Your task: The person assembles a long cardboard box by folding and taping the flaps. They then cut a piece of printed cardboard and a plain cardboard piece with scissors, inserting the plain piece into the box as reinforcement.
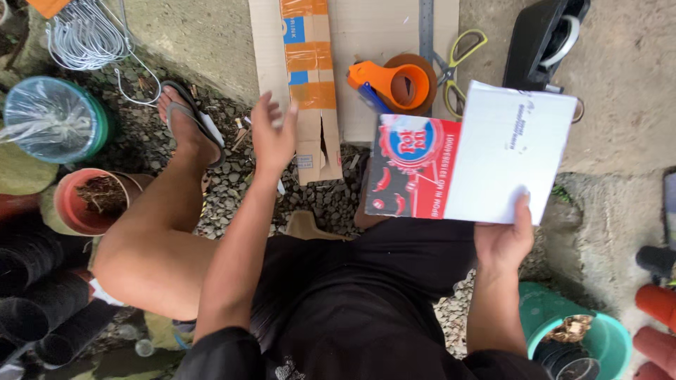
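Fingers (522, 204) on red-and-white carton (468, 162), contents hidden

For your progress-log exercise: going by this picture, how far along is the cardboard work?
Done: a flattened cardboard strip already lies on the concrete, with a tape dispenser, scissors and a metal ruler laid out beside it. In hand: the right hand holds a red-and-white flat box; the left hand hovers open above the strip. Left: no cut or fresh tape shows on the held box.

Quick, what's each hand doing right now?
Left hand: open, holding nothing, raised above the strip of cardboard.
Right hand: closed on the lower edge of a flat red and white card box.
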Motion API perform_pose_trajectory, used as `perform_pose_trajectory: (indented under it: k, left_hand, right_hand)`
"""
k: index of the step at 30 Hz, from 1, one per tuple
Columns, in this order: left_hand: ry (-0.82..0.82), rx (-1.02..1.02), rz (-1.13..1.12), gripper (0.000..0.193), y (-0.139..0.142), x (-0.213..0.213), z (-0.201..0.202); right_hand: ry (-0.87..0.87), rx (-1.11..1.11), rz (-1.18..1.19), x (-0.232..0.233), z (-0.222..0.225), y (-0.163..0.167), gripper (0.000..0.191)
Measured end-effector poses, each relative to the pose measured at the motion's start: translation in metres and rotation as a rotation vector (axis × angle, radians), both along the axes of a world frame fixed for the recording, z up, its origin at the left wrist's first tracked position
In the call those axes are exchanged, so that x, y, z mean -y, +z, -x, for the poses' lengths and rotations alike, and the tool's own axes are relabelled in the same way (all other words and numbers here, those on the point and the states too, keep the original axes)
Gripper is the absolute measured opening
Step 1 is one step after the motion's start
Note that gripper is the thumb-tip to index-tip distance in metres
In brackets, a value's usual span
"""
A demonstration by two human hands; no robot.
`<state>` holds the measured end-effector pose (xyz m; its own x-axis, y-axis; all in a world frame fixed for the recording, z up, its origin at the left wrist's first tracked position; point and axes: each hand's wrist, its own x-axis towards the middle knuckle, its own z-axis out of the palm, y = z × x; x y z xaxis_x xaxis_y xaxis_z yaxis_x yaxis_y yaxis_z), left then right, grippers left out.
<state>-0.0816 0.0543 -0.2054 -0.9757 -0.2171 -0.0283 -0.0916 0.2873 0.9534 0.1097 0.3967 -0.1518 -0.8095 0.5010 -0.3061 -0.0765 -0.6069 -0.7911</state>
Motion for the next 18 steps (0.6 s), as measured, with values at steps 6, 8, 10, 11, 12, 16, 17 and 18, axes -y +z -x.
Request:
perform_pose_trajectory:
  k: [6, 8, 10, 11, 12, 16, 17, 18]
  left_hand:
    - [-0.015, -0.182, 0.276, 0.039, -0.006, -0.012, -0.001]
    - [-0.082, 0.064, -0.365, 0.049, -0.012, -0.018, -0.026]
    - [-0.224, 0.215, -0.585, 0.057, -0.013, -0.013, -0.068]
    - [-0.240, 0.219, -0.648, 0.057, -0.013, -0.009, -0.084]
    - [-0.259, 0.213, -0.710, 0.059, -0.012, -0.006, -0.094]
    - [-0.039, 0.428, -0.547, 0.028, 0.005, 0.054, -0.102]
    - [0.055, 0.426, -0.558, 0.036, 0.009, 0.068, -0.095]
    - [0.148, 0.422, -0.569, 0.043, 0.012, 0.078, -0.087]
  right_hand:
    - [-0.016, 0.061, -0.185, 0.023, 0.015, -0.002, 0.054]
    - [0.061, 0.053, -0.059, 0.034, 0.024, -0.018, 0.053]
    - [0.102, 0.098, 0.011, 0.047, 0.031, -0.036, 0.051]
    - [0.107, 0.129, 0.018, 0.055, 0.037, -0.045, 0.049]
    - [0.111, 0.149, 0.023, 0.061, 0.045, -0.053, 0.048]
    - [0.401, 0.214, 0.062, 0.087, 0.067, -0.062, 0.034]
    - [0.474, 0.212, 0.007, 0.097, 0.076, -0.061, 0.030]
    - [0.546, 0.209, -0.049, 0.109, 0.087, -0.060, 0.026]
